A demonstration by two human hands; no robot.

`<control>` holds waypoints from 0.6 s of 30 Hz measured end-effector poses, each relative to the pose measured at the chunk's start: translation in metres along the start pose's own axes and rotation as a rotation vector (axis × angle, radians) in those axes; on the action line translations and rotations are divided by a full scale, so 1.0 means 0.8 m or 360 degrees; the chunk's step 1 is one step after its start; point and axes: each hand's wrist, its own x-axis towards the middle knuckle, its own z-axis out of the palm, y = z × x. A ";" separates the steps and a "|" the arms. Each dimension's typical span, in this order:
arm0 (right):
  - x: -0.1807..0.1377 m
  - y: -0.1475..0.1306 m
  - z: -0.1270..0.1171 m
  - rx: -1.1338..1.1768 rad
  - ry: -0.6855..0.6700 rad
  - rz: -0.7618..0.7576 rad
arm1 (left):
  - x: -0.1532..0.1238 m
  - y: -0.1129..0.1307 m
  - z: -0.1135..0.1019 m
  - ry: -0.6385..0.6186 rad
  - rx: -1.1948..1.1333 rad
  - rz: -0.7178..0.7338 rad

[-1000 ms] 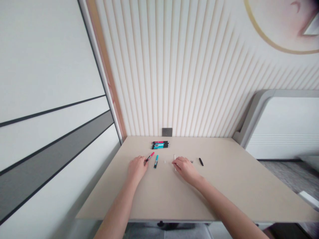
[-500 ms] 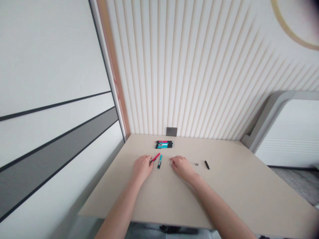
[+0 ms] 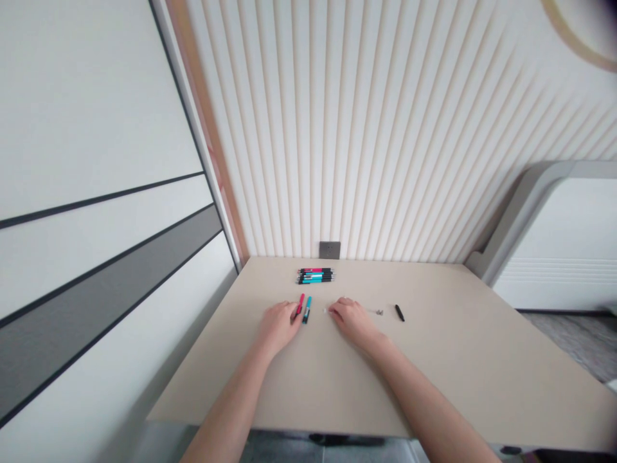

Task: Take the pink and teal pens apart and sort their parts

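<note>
My left hand (image 3: 279,325) is closed on the lower end of a short red-and-black pen barrel (image 3: 301,299), which lies on the table. Just to its right, almost parallel, lies a short blue-and-black pen barrel (image 3: 307,309). My right hand (image 3: 353,320) rests on the table with its fingers drawn together beside small pale, see-through bits (image 3: 325,310); anything under the fingers is hidden. Small silvery parts (image 3: 379,312) lie to the right of this hand, and beyond them a black pen part (image 3: 400,313).
A row of several red, blue and black pens (image 3: 315,276) lies at the back of the beige table (image 3: 337,379). Behind it are a ribbed wall with a dark socket (image 3: 330,250). A white cabinet panel (image 3: 96,270) stands at the left.
My left hand has turned the red-and-black pen barrel more upright, nearly parallel to the blue one. My right hand has barely moved. The camera view has shifted slightly.
</note>
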 end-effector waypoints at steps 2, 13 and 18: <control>0.000 0.000 0.000 -0.0030 -0.0010 0.0012 | -0.001 0.003 -0.002 0.0005 -0.0033 0.0058; -0.005 -0.001 -0.002 -0.0033 0.0018 -0.0022 | -0.002 0.002 -0.002 -0.0097 -0.0115 0.0259; -0.004 0.000 -0.005 0.0050 0.0071 0.0011 | -0.001 0.003 -0.001 -0.0142 -0.0119 0.0273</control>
